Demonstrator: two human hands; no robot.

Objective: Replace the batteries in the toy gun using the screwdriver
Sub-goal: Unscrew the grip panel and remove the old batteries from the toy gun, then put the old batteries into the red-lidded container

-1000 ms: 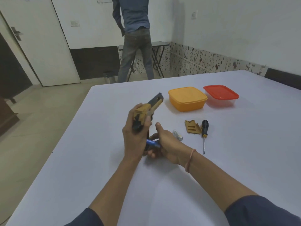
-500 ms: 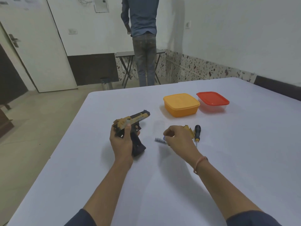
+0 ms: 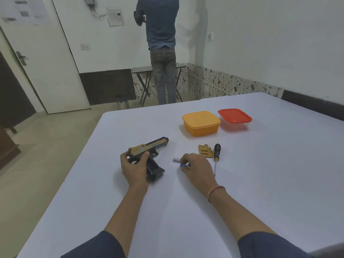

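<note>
gold slide over black frame on the toy gun (image 3: pixel 149 153), gripped at the rear by the left hand (image 3: pixel 133 168), grip butt resting on the white table (image 3: pixel 260 183). right hand (image 3: pixel 197 169) just right of the gun, fingers curled, pinching a blue battery (image 3: pixel 183 165). one silver battery (image 3: pixel 176 159) touching those fingertips. beyond the right hand: one gold cover (image 3: pixel 205 151), one screwdriver (image 3: pixel 216 155), two tubs, orange (image 3: pixel 201 123) and red-lidded (image 3: pixel 235 119).

Right of the right hand (image 3: pixel 198 169) it's tight: cover (image 3: pixel 205 151) and screwdriver (image 3: pixel 216 155) sit close. Tubs (image 3: pixel 201 123) farther off, table (image 3: pixel 260 183) bare nearer.
</note>
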